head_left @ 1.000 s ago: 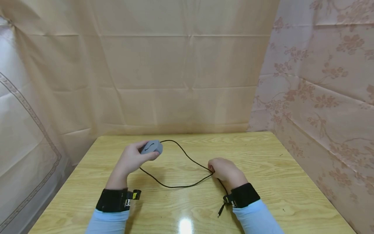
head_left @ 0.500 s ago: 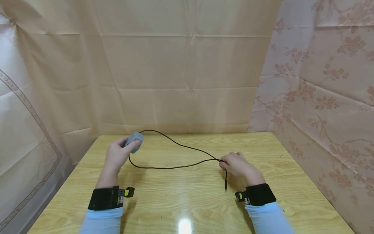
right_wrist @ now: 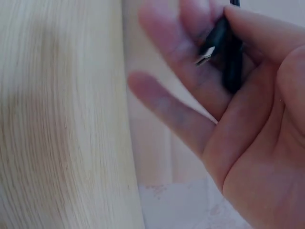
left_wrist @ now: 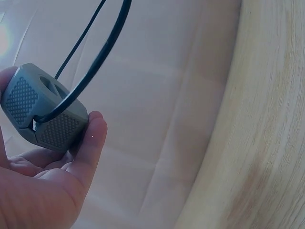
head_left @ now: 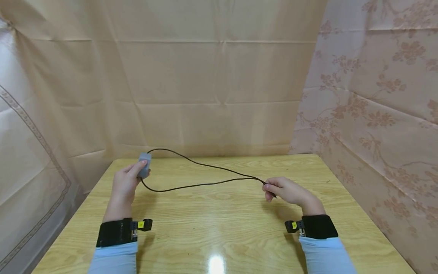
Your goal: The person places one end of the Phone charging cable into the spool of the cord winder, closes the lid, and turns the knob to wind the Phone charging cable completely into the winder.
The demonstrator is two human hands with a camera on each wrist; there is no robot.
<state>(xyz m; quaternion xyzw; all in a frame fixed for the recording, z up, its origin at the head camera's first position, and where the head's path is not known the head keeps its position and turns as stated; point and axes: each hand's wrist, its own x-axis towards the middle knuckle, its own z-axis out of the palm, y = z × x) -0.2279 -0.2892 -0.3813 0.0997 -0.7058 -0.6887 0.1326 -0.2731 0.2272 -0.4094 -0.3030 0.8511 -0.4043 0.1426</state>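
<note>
My left hand (head_left: pixel 124 186) grips a small grey cable winder (head_left: pixel 145 166) over the table's far left part. Its sides are textured, as the left wrist view shows, and a black cable (left_wrist: pixel 97 62) comes out of it at a notch. Two strands of this cable run across to the right and meet at my right hand (head_left: pixel 287 190). There the thumb and fingers pinch both strands near their ends. A plug with a metal tip (right_wrist: pixel 206 55) pokes out among the fingers in the right wrist view, beside a second black end (right_wrist: pixel 232 71).
The light wooden table (head_left: pixel 212 228) lies below both hands. A beige cloth (head_left: pixel 212 95) hangs behind its far edge, and a flowered cloth (head_left: pixel 376 114) hangs along the right side.
My hands have moved apart, the left one leftward with the winder, the right one rightward with the cable ends. The cable loop is longer and narrower, and the dangling plug has come up to the right fingers.
</note>
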